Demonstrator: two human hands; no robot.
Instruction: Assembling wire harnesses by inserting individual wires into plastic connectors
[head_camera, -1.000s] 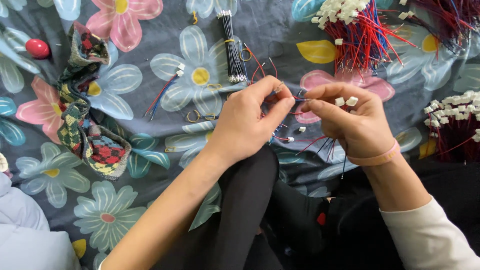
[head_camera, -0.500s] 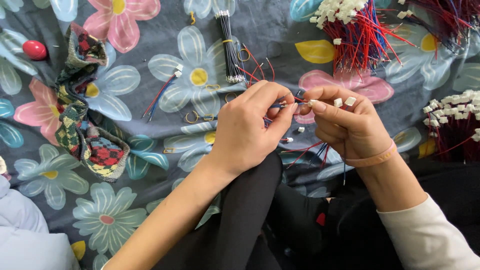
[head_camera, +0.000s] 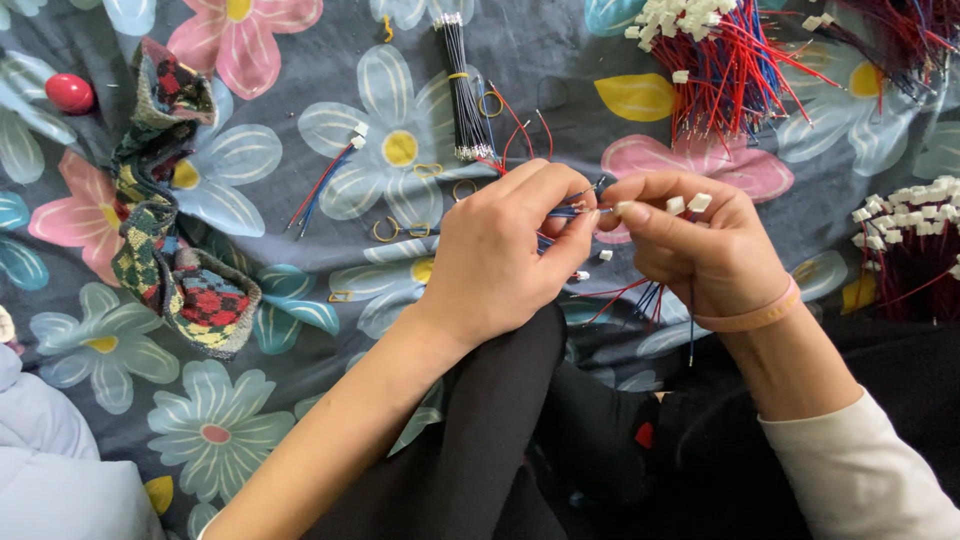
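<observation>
Presently, both hands meet above the middle of the floral cloth (head_camera: 300, 150), fingertips almost touching. The left hand (head_camera: 505, 255) has thumb and forefinger pinched shut on the thin wire ends (head_camera: 572, 211) that run across to the right hand (head_camera: 700, 250). The right hand's fingers are curled closed around a small bunch of red and blue wires; two white connectors (head_camera: 688, 204) sit on top of its knuckles, and the loose wire tails (head_camera: 640, 295) hang below the palm. A pink band (head_camera: 750, 317) circles the right wrist.

Toward the cloth's far edge lies a tied black wire bundle (head_camera: 462, 90). At the far right corner sits a heap of red wires with white plugs (head_camera: 720, 60). A patterned knitted piece (head_camera: 165, 220) lies along the left side, with a red ball (head_camera: 70, 93) near the left edge.
</observation>
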